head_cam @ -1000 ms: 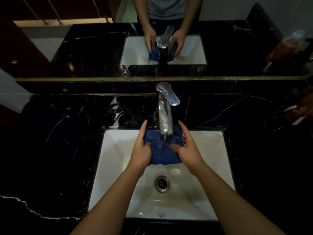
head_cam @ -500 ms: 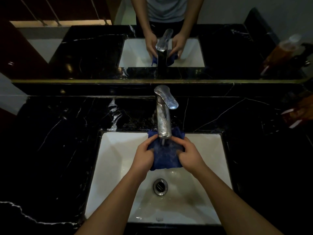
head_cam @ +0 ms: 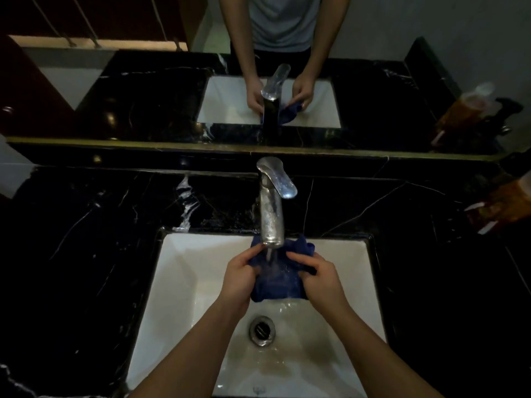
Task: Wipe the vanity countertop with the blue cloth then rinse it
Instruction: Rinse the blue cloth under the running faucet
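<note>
From my head camera, my left hand (head_cam: 238, 278) and right hand (head_cam: 321, 278) both have fingers curled tight on the blue cloth (head_cam: 277, 278), bunched between them. I hold it over the back half of the white sink (head_cam: 189, 271), directly under the spout of the chrome faucet (head_cam: 271, 214), whose water stream lands on the fabric. The drain (head_cam: 262, 330) sits below my hands in the wet basin. The black marble countertop (head_cam: 86, 239) surrounds the sink on all sides.
</note>
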`<state>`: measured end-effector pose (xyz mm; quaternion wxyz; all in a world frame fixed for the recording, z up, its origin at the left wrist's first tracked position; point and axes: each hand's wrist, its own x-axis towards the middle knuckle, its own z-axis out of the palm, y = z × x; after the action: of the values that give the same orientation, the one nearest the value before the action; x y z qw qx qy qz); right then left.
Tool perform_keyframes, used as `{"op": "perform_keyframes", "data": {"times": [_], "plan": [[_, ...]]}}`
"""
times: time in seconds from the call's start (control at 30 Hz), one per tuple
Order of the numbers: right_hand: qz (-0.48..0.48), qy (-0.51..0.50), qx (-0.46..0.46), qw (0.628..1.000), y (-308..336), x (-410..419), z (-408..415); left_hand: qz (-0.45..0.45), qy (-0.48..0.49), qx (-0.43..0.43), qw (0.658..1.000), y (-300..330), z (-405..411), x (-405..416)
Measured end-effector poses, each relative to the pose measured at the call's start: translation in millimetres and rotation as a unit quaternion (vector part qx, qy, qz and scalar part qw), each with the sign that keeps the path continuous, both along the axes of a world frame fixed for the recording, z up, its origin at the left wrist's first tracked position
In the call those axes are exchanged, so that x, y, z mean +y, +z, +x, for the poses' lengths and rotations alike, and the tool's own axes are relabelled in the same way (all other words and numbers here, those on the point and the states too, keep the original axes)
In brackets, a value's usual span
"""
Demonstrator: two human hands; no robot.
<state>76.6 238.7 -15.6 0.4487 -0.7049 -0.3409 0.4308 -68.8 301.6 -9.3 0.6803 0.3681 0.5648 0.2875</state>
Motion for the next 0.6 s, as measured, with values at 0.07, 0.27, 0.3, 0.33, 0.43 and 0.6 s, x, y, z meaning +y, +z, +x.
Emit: {"op": "perform_keyframes", "data": {"times": [0.07, 0.27, 0.3, 0.33, 0.43, 0.6], "plan": [[0.014, -0.014, -0.022, 1.0, 0.1, 13.5, -1.3, 0.039, 0.006, 0.002, 0.999, 1.6, -1.1, 13.7], [0.039, -0.015, -0.031, 0.999, -1.2, 44.3, -11.0, 0.082, 0.023, 0.005, 0.996, 8.9, -17.2, 33.3], [0.035, -0.007, -0.022, 0.999, -1.9, 46.2, -14.2, 0.08, 0.027, 0.009, 0.996, 7.4, -22.1, 33.5], [0.029, 0.001, -0.004, 1.0, -3.1, 46.6, -17.8, 0.076, 0.033, 0.01, 0.997, 5.8, -27.5, 32.9], [-0.008, 0.012, 0.07, 0.997, -2.4, 41.8, -28.9, 0.042, 0.06, 0.018, 0.997, 3.5, -40.8, 28.4], [-0.046, -0.068, 0.28, 0.956, 1.2, 44.0, -39.2, -0.044, 0.102, -0.025, 0.994, 8.7, -33.2, 21.6]]}}
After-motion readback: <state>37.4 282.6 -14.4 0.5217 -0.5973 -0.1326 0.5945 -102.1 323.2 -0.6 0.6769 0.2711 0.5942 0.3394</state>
